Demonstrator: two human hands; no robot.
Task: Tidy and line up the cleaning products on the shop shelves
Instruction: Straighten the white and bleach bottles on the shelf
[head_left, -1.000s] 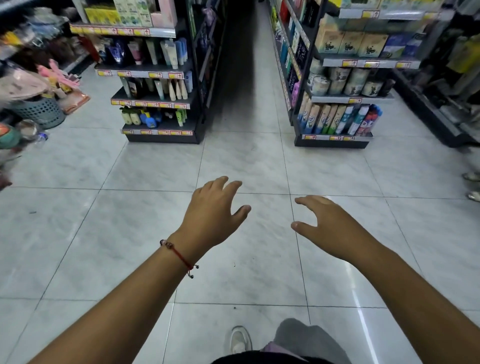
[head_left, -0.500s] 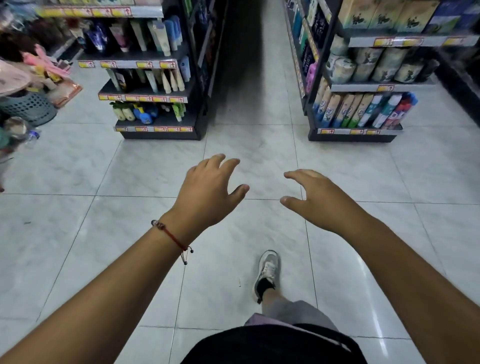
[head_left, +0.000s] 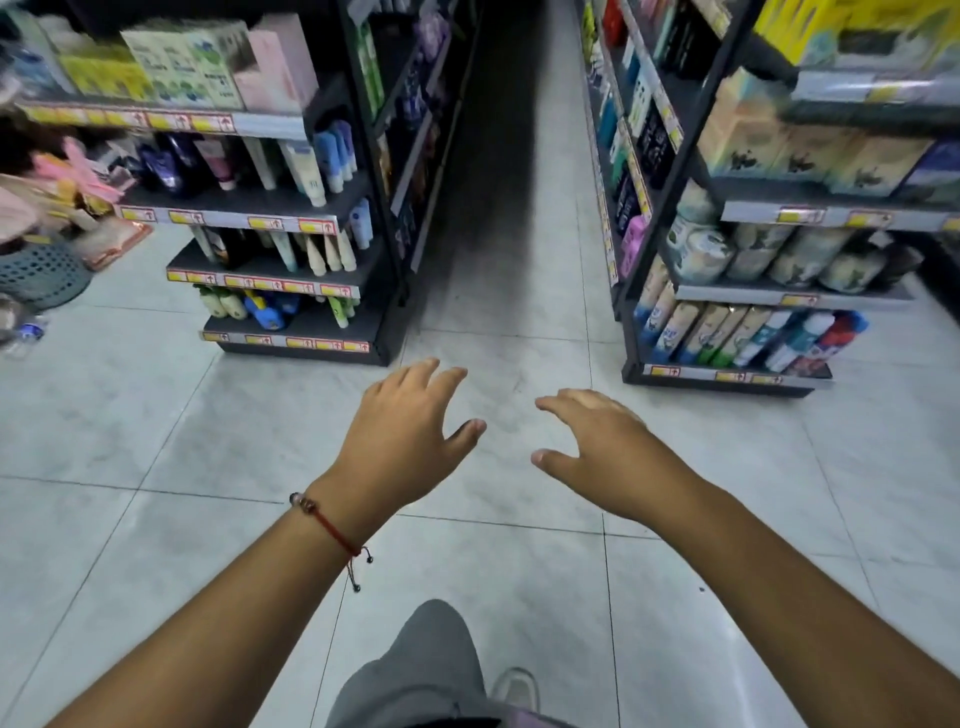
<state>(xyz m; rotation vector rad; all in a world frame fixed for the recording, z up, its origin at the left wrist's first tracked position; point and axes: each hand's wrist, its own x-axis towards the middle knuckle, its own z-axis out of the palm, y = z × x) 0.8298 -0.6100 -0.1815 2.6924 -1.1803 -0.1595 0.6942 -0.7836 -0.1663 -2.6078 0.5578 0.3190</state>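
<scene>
Head view shows the tubes and bottles of cleaning products (head_left: 291, 171) on the dark metal shelf unit (head_left: 291, 340) at the left of the aisle — well apart from both hands. Left hand (head_left: 400, 441) and right hand (head_left: 608, 452) hover over the grey tiled floor (head_left: 156, 415), fingers spread and relaxed, holding nothing.

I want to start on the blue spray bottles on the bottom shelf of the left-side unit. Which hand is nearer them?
Left. The left hand hangs empty over the floor just right of and below the blue spray bottles; the right hand is farther right, across the aisle.
</scene>
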